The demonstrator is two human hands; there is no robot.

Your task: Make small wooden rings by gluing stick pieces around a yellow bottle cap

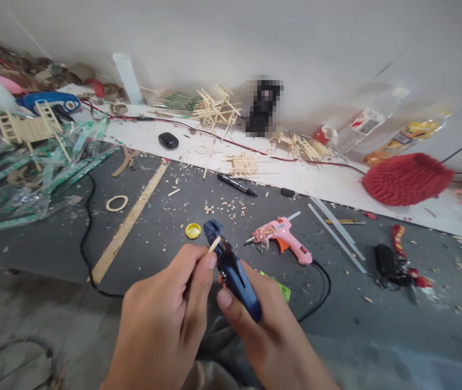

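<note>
Your left hand (166,309) pinches a wooden stick (214,245) in a narrow grip of thumb and finger, and its tip is free, probably for exact aiming at the mouth of the blue cutter (239,284) (whether the two touch, I cannot tell). Your right hand (271,319) has its grip wrapped around the cutter's body, perhaps for steady squeezing. Beyond them, on the worktop (153,200), small wooden pieces (232,206) lie scattered; the pink glue gun (281,234) rests at the right, apart from both hands.
</note>
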